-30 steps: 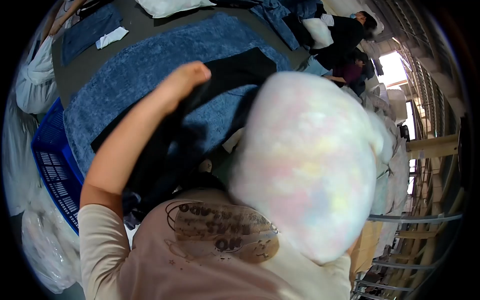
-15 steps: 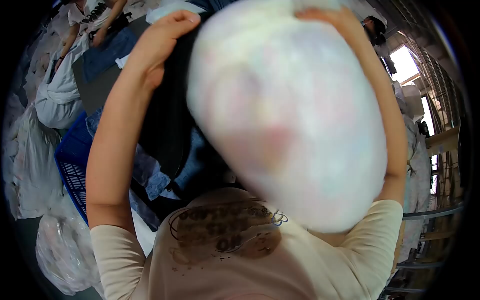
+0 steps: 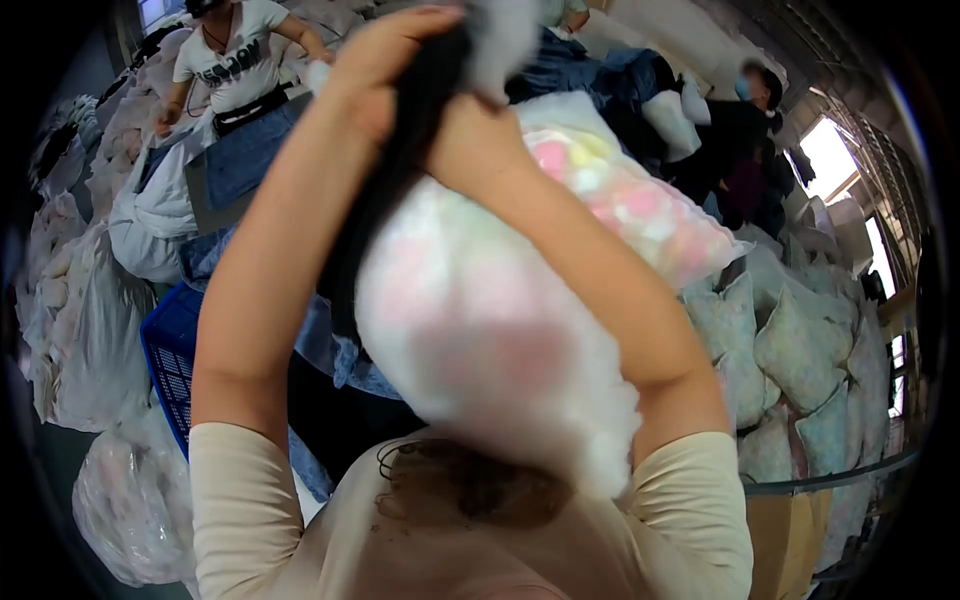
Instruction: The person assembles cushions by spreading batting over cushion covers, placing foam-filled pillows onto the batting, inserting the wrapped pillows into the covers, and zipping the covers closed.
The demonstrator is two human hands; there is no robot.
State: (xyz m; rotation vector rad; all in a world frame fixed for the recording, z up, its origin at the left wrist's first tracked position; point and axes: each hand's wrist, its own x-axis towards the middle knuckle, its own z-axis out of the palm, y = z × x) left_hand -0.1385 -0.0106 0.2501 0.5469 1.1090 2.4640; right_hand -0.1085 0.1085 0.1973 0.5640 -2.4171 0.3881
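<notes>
My left hand [image 3: 385,65] is raised at upper centre, its fingers closed around a long black cloth [image 3: 405,150]. Just right of and below it, my right hand [image 3: 475,145] is closed against the cloth and the top of a white, translucent stuffed pillow [image 3: 470,320], its fingertips partly hidden. Pink and pale blotches show through the pillow's skin, and it is blurred. It hangs before my chest between my forearms. A pale, blurred white piece [image 3: 503,40] sticks up above the right hand. Beyond my right forearm lies another pillow with pink and yellow filling [image 3: 640,205].
Blue denim [image 3: 600,75] is heaped at the back. A blue plastic basket [image 3: 170,340] stands at left, beside white sacks [image 3: 85,330] and a clear plastic bag [image 3: 135,505]. Stuffed pillows [image 3: 800,345] are piled at right behind a rail [image 3: 840,480]. Co-workers [image 3: 235,55] are across the table.
My right hand has come down and left, close beside my left hand. The pillow has swung left and lower. The second pillow and the pile at right now show.
</notes>
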